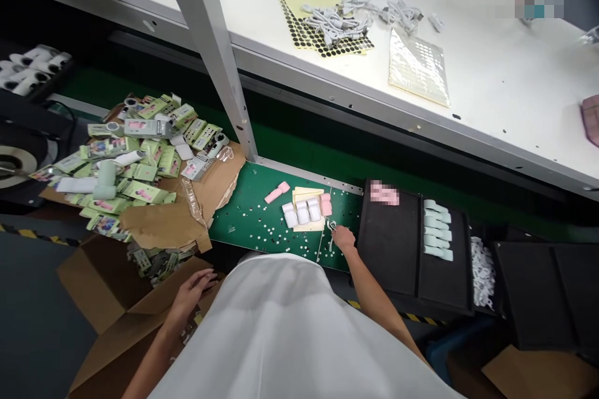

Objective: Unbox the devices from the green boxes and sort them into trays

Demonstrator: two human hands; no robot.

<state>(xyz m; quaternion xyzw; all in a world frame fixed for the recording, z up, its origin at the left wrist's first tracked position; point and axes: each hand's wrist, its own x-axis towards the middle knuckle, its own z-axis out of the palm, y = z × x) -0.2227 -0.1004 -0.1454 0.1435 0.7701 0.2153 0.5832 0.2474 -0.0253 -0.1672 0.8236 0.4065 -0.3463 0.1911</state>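
Head view | my right hand (344, 238): fingers bent low, tips at a small white cable (332, 226) on the green conveyor belt (262, 212), hold unclear | my left hand (193, 292): open, empty, on a cardboard box flap (140, 305) | white cases (299, 213) just left of my right hand

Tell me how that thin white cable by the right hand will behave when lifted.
The thin white cable beside the right hand looks floppy, since it lies in loose curved loops. It is probably light, given its slim gauge. On the green belt it may slide or uncoil if pushed.
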